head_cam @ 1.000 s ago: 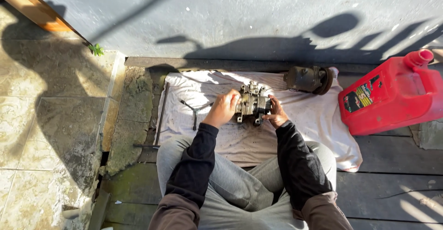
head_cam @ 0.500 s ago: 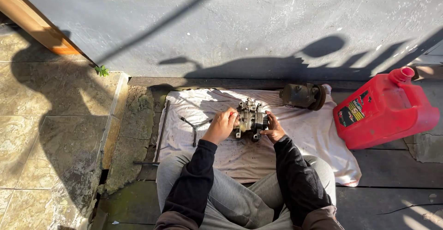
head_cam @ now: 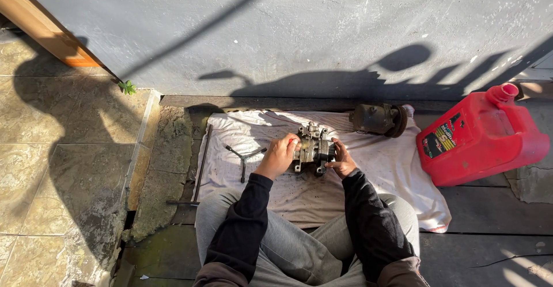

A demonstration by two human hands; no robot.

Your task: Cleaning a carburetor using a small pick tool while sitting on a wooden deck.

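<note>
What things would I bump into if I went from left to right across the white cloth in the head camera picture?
Long metal rod → three-armed wrench → left hand → grey metal engine part → right hand → dark round part → red jug.

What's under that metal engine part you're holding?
A stained white cloth lies spread under the metal part, which the left hand and right hand grip. Whether the part touches the cloth is hidden.

Dull cast-metal engine part (head_cam: pixel 314 147), stained white cloth (head_cam: pixel 368 166), glossy red plastic jug (head_cam: pixel 484 143)
</note>
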